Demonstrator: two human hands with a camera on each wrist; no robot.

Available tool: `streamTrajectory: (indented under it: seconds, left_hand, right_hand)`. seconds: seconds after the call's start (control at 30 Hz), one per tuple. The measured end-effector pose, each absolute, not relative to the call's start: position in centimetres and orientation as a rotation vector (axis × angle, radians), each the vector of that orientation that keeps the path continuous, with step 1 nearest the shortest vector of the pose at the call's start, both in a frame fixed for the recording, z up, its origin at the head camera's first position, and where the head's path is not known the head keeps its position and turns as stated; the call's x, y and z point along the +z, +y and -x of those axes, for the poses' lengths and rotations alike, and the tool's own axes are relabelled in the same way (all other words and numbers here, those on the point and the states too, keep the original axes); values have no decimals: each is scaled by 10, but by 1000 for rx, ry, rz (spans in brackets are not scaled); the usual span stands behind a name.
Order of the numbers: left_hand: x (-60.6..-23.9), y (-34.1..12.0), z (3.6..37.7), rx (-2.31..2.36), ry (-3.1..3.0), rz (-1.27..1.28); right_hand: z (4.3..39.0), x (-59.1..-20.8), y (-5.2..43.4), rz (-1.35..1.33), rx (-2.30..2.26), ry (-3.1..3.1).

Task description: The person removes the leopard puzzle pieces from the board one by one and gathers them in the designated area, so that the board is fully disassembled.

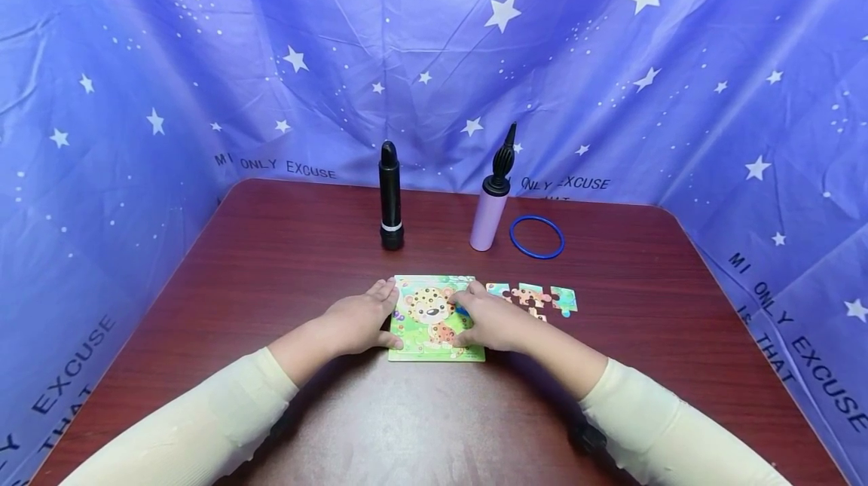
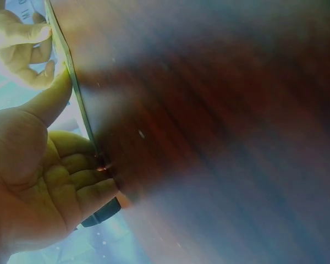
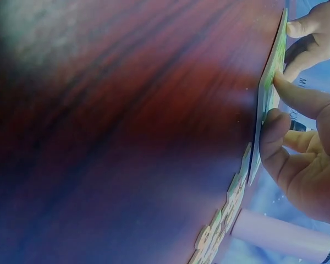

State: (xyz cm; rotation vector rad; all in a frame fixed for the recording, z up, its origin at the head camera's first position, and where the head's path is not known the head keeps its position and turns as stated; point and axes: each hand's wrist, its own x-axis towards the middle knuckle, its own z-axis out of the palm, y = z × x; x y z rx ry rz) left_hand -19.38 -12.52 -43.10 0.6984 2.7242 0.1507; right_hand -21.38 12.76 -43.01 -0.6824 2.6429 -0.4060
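Observation:
A jigsaw board (image 1: 414, 352) with a spotted cartoon leopard lies flat on the table. My left hand (image 1: 359, 318) rests against its left side, thumb at the near corner and fingers fairly straight along the edge. Over the right part of the board is my right hand (image 1: 498, 318), its thumb and fingers spread and touching the surface. The right wrist view shows that thumb (image 3: 302, 98) pressing on the board. Several loose puzzle pieces (image 1: 564, 300) lie just right of the board, some partly hidden behind the right hand.
Behind the board stand a black tube (image 1: 389, 196) and a purple hand pump (image 1: 489, 218) with a black nozzle. A blue ring (image 1: 536, 237) lies beside the pump. A star-patterned blue curtain (image 1: 434, 41) surrounds the dark red table (image 1: 271, 245).

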Motion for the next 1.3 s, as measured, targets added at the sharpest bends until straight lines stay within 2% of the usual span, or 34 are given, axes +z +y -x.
streamTrajectory:
  seconds: [0.67,0.83,1.3]
  left_hand:
    - [-433,-126,194,157,2737,-695]
    - [-434,-126,194,153,2736,-697]
    - [-433,-126,194,174,2737,-710]
  right_hand:
    - [206,-430,127,703,-509,2693]
    - [205,-428,127,742,-419,2738]
    - [217,-422,133,883,-533,2812]
